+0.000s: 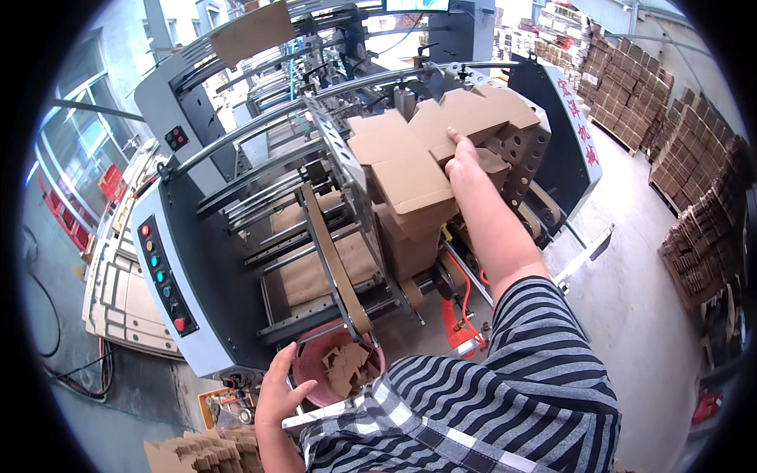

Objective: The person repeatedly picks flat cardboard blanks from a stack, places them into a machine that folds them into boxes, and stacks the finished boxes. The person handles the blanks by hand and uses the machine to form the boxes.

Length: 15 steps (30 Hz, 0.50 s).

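Observation:
A stack of flat brown cardboard box blanks [406, 177] stands upright in the feed end of a machine, between metal side guides. My right hand [462, 151] reaches forward and rests on the top blanks. Its thumb and a finger show apart against the cardboard; the other fingers are mostly hidden. My left hand [280, 388] hangs low at the left with fingers spread, holding nothing. Beside it is a pink bucket [309, 364] with cardboard scraps [348, 367] inside.
The machine's left side panel [169, 276] carries coloured push buttons. A tan belt [330, 256] runs along its frame. A red air hose [467, 288] hangs under the stack. More cardboard lies at the lower left [201, 453], and tall cardboard stacks [631, 87] stand at the right.

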Each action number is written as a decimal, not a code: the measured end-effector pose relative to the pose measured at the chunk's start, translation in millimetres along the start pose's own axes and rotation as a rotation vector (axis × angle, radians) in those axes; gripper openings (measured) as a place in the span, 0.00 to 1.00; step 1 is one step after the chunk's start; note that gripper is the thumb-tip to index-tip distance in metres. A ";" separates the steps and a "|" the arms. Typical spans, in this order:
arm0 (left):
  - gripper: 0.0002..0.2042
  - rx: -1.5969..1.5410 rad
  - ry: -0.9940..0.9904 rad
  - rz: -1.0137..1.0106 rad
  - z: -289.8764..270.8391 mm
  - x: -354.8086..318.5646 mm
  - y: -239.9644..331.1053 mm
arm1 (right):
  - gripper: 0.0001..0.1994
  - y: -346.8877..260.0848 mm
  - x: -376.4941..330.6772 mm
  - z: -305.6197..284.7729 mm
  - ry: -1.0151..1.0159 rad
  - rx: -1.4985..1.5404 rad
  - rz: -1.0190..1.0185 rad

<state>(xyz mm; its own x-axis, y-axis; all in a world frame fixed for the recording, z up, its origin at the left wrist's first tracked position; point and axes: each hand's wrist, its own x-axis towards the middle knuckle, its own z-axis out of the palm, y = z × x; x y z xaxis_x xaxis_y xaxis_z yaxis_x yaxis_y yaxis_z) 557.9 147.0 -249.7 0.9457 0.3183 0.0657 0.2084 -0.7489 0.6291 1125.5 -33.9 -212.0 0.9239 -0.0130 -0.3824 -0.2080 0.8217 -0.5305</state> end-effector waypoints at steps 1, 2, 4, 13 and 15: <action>0.41 0.007 -0.002 0.019 3.3 2.3 -5.5 | 0.27 2.7 8.2 -4.9 0.019 0.011 0.005; 0.41 0.001 -0.014 0.004 4.1 3.8 -4.0 | 0.27 9.2 3.4 -9.0 0.041 -0.009 -0.004; 0.41 -0.009 -0.035 -0.029 4.4 6.1 1.9 | 0.25 23.1 -6.3 -18.6 0.051 -0.037 -0.091; 0.39 0.009 -0.117 -0.005 13.6 24.2 -4.9 | 0.26 36.5 29.2 -34.4 0.088 -0.165 0.066; 0.38 -0.017 -0.164 -0.046 12.9 28.3 3.2 | 0.26 44.6 36.7 -38.0 0.102 -0.198 0.080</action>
<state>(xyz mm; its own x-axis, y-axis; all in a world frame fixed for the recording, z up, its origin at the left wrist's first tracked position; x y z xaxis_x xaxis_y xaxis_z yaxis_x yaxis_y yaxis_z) 588.6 146.1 -255.8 0.9636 0.2517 -0.0896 0.2492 -0.7256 0.6414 1137.8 -19.4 -278.5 0.8668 -0.0181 -0.4984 -0.3475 0.6949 -0.6295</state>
